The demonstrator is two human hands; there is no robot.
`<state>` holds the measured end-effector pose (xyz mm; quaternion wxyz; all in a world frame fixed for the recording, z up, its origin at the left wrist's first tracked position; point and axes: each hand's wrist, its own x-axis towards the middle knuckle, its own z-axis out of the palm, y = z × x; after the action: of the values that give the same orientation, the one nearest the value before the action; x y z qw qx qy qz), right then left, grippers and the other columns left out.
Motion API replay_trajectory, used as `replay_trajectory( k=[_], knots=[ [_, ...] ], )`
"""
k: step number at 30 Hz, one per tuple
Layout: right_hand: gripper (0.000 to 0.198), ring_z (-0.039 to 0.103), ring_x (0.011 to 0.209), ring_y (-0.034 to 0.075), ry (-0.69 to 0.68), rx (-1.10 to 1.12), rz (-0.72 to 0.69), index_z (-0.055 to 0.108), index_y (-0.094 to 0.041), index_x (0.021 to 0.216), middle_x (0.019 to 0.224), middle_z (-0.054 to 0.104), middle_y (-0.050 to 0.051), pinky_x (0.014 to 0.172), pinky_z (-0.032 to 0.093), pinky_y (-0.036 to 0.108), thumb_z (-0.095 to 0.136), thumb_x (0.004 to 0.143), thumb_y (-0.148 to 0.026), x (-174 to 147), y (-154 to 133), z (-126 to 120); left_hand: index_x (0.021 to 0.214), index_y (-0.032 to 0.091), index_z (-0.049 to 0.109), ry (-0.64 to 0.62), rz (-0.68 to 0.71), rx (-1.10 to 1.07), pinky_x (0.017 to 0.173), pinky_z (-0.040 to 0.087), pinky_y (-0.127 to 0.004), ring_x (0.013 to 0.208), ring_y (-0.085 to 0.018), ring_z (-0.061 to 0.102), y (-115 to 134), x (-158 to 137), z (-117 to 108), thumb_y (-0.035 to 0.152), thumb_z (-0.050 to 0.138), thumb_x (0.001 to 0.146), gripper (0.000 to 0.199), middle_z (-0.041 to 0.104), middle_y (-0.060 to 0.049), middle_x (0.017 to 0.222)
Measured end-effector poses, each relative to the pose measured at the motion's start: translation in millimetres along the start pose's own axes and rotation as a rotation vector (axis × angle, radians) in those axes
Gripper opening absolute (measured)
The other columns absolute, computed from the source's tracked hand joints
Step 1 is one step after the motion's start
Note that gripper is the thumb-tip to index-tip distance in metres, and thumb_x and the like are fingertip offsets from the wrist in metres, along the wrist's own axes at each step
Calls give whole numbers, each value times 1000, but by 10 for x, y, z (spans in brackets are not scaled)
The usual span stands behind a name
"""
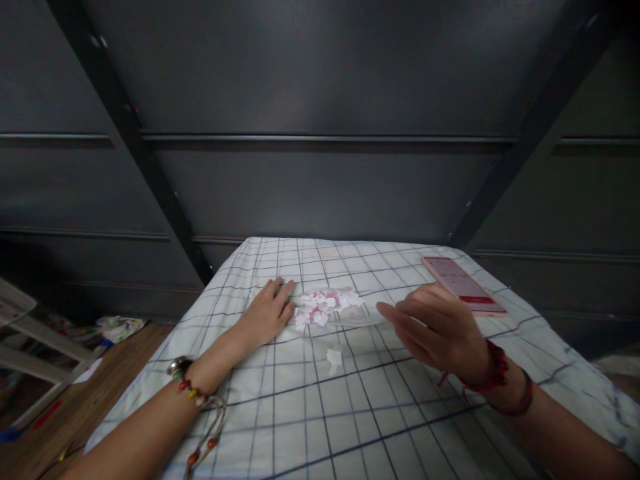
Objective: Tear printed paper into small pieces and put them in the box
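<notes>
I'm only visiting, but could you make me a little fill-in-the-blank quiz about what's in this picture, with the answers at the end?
1. Beside the left hand lies a heap of paper scraps coloured white and ____.
2. The cloth beneath them is white, crossed by dark ____.
3. The phone lies on the person's ____ side.
4. The right hand has bracelets at its wrist, and their colour is ____.

Missing words: pink; lines; right; red.

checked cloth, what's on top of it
The checked cloth holds a heap of pink-and-white scraps with clear plastic, a separate white scrap and a phone. Whatever lies under the left hand, or directly behind the right hand, is covered and cannot be seen.
</notes>
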<state>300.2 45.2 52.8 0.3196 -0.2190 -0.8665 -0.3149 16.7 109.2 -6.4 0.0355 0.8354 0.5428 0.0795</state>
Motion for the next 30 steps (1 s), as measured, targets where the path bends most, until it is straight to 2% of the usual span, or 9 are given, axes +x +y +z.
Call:
replay_trajectory(
  k=[6, 16, 23, 30],
  knots=[
    [22, 43, 59, 11, 15, -45, -22, 52, -16, 96, 61, 54, -2, 53, 35, 26, 44, 79, -5, 45, -31, 38, 135, 10, 28, 6, 4, -21, 102, 25, -46, 129, -34, 22, 3, -4, -1, 36, 29, 91, 51, 28, -17, 141],
    [27, 43, 58, 11, -17, -57, -3, 50, -16, 103, 59, 53, -3, 51, 32, 26, 41, 80, -4, 39, -47, 87, 134, 11, 30, 54, 29, -53, 101, 26, -47, 128, -33, 25, -24, -2, 25, 37, 30, 91, 50, 31, -15, 140],
    [29, 42, 57, 11, -57, -62, 80, 48, -16, 105, 62, 55, -2, 50, 31, 26, 40, 80, -4, 7, -10, 69, 135, 11, 29, 32, 9, -34, 102, 25, -46, 128, -34, 23, -15, -7, 24, 37, 30, 91, 51, 29, -16, 140],
    [31, 41, 56, 11, -50, -42, 23, 49, -15, 107, 61, 54, -3, 49, 29, 25, 39, 80, -5, 10, -28, 63, 135, 12, 29, 46, 14, -54, 101, 26, -47, 129, -34, 22, -20, -12, 24, 37, 31, 91, 50, 29, -15, 140]
  ],
)
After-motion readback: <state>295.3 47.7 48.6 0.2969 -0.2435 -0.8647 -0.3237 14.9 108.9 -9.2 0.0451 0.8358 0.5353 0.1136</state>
